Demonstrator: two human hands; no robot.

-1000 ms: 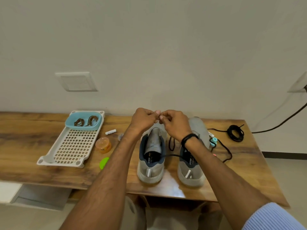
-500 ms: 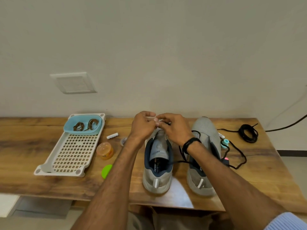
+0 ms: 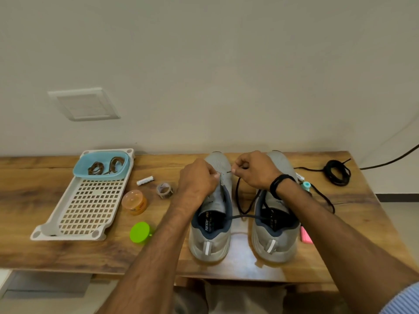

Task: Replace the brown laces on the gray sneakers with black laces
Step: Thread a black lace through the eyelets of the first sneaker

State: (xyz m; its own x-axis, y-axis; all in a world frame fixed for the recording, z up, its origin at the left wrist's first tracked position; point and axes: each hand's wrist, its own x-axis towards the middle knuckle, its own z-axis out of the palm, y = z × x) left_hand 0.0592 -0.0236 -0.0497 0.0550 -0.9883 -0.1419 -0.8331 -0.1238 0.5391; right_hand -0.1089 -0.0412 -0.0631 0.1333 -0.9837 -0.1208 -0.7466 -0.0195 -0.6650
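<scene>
Head view: black lace [image 3: 237,196] has its tip pinched btwn thumb & forefinger of right hand [image 3: 254,171], just beside the eyelet row of left sneaker [image 3: 209,236]. From that pinch it hangs in a loop btwn the two shoes, then crosses low into the left sneaker's collar. Left hand [image 3: 199,180] sits on the same shoe's upper, fingers curled, gripping the fabric by the eyelets, so both hands meet over its front half. Right sneaker [image 3: 274,243] stands just beside, partly under the right forearm; both heels face the bench's near edge, toes to the wall. Coiled black lace [image 3: 337,172] lies nr the back right corner. Brown laces [image 3: 106,166] lie in a blue bowl [image 3: 78,171] on a white tray [image 3: 90,200] at back left of the bench [image 3: 34,189]. Orange jar [image 3: 135,201], tape roll [image 3: 164,190] & green lid [image 3: 139,232] sit btwn tray & shoes.
</scene>
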